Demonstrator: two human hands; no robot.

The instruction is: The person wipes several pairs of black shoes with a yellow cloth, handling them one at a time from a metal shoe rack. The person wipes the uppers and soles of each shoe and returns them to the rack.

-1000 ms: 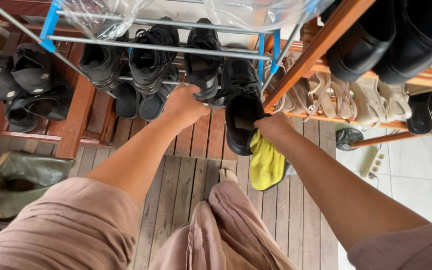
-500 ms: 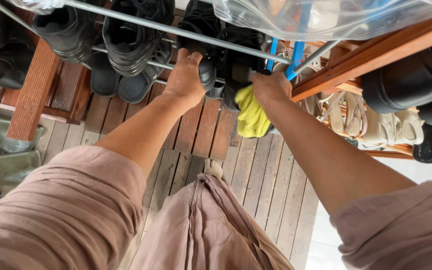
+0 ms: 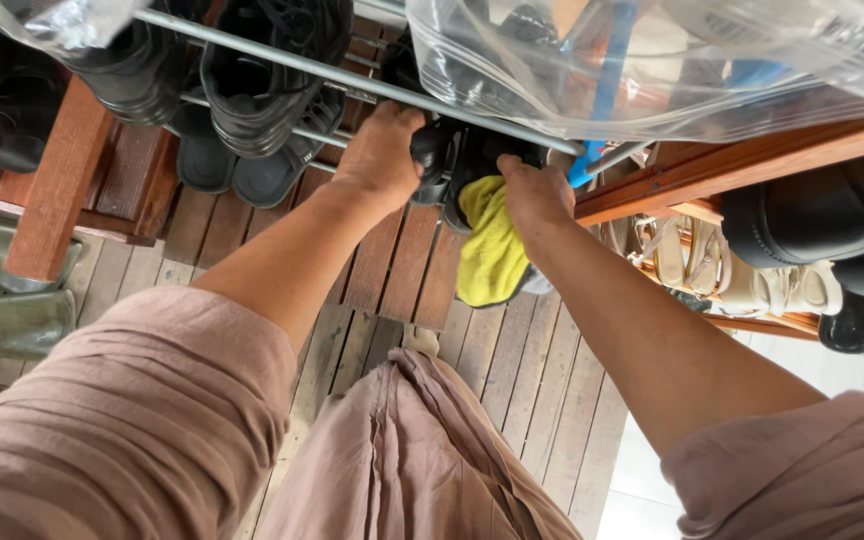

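My left hand is closed around the toe end of a black shoe that sits under a metal rack rail. My right hand grips a yellow cloth, which hangs down below a second black shoe right beside the first. Both arms reach forward over brown wooden floor planks. The rail and my fingers hide much of both shoes.
More black shoes fill the metal rack at upper left. A clear plastic sheet hangs at the top right. Beige sandals and black shoes sit on a wooden shelf to the right. Green rubber boots lie far left.
The view has moved closer and lower toward the rack. Both hands have stayed on the black shoes, the right one still with the yellow cloth.
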